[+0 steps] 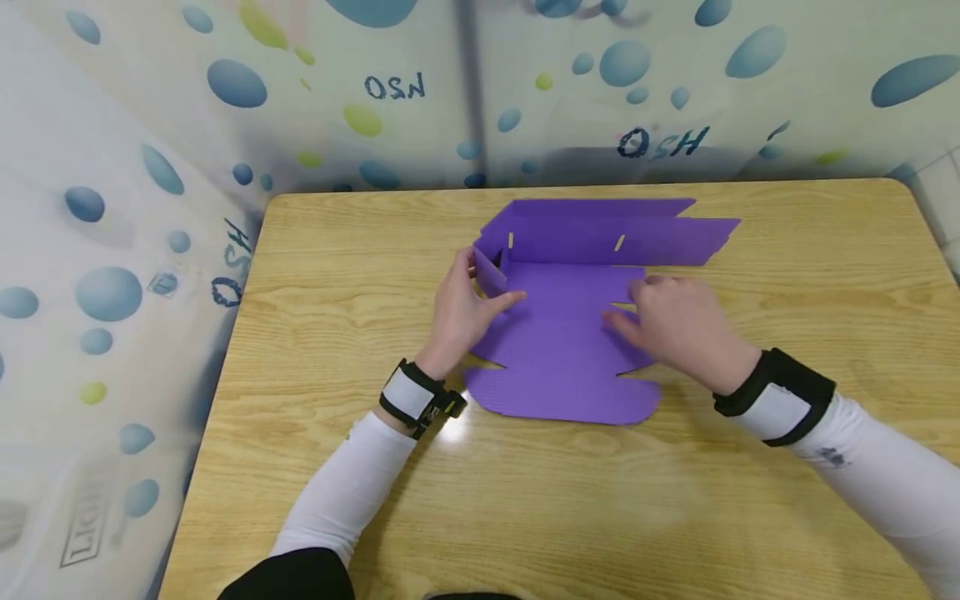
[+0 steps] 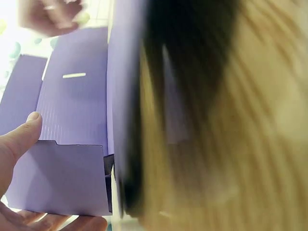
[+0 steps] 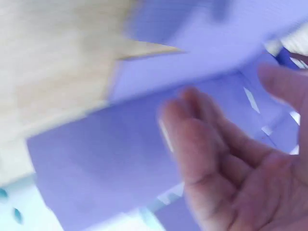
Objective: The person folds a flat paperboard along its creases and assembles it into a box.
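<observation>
A purple cardboard box, partly folded, lies on the table with its back panel standing up. At the back left corner, my left hand grips a folded-up side flap, thumb on one side and fingers on the other. My right hand is over the right edge of the box, its fingers loosely bent. In the right wrist view its thumb stands apart from the fingers, with nothing between them. The long right end of the back panel sticks out straight, unfolded. Slits show in the back panel.
The wooden table extends around the box on all sides. Behind it and on the left hangs a pale curtain with blue and green dots.
</observation>
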Demonstrator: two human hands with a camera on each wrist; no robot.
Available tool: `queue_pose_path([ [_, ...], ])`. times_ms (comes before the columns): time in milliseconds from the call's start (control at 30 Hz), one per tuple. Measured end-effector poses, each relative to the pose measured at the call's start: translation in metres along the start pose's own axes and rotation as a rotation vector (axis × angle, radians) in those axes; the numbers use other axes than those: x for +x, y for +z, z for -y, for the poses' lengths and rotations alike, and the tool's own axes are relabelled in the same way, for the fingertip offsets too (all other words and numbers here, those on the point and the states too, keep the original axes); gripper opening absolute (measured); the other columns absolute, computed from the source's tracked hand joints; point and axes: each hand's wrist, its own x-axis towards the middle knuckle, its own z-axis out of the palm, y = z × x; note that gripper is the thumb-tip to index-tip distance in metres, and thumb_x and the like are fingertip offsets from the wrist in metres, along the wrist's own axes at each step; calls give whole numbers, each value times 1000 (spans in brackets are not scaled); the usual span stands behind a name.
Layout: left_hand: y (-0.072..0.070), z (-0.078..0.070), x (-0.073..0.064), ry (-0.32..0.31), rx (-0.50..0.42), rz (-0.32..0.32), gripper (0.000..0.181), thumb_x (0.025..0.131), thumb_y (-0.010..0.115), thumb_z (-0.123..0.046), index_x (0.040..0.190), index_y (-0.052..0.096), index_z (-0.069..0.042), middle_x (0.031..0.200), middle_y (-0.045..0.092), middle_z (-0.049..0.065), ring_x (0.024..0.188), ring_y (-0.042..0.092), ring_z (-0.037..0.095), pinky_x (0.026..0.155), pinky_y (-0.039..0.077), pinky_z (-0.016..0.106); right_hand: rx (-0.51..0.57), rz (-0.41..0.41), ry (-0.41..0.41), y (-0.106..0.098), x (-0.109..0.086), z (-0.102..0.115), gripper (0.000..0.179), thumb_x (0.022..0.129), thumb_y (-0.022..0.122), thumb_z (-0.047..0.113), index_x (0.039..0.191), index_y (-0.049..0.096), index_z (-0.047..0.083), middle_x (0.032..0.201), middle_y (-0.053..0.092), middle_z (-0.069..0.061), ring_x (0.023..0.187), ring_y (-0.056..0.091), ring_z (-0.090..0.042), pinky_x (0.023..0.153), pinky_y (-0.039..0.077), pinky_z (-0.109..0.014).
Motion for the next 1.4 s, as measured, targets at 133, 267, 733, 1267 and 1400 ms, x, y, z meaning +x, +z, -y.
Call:
queue_pose_path([
  [133, -1, -1, 1, -7, 15, 1, 83, 81, 92, -32, 143, 45, -2, 134, 61, 15, 124, 59, 30, 98, 50, 40, 59, -228, -212, -25, 16, 8, 27, 84, 82, 17, 93, 69, -4, 86, 67, -18, 74, 64, -36, 56, 53, -47],
  [267, -1, -1, 2, -9, 34, 6, 84, 81, 92, -32, 143, 45, -2, 134, 61, 15, 124, 59, 30, 100, 50, 39, 38, -382, -313, -43, 43, 1, 38, 87, 81, 9, 120, 66, -6, 115, 64, -27, 106, 59, -48, 91, 50, -58],
  [733, 1, -4, 4, -29, 29, 28, 85, 81, 91, -33, 146, 44, -3, 136, 61, 13, 124, 58, 27, 97, 51, 37, 156, -149, -245, -33, 67, -32, 22, 101, 58, -6, 122, 61, -1, 92, 70, -18, 68, 64, -31, 57, 50, -48],
  [1267, -4, 3, 7, -18, -3, 41, 89, 78, 94, -31, 147, 45, -3, 140, 60, 14, 127, 59, 29, 101, 51, 38, 215, 5, -236, -22, 60, -32, 27, 104, 50, -4, 130, 53, 1, 113, 69, -23, 99, 67, -39, 81, 54, -55],
  [1400, -7, 5, 8, -13, -19, 69, 90, 78, 93, -31, 149, 44, -4, 143, 58, 14, 131, 56, 29, 105, 49, 40, 217, 6, -262, -20, 60, -34, 28, 103, 51, -4, 131, 53, 2, 115, 68, -23, 102, 66, -39, 81, 54, -56],
])
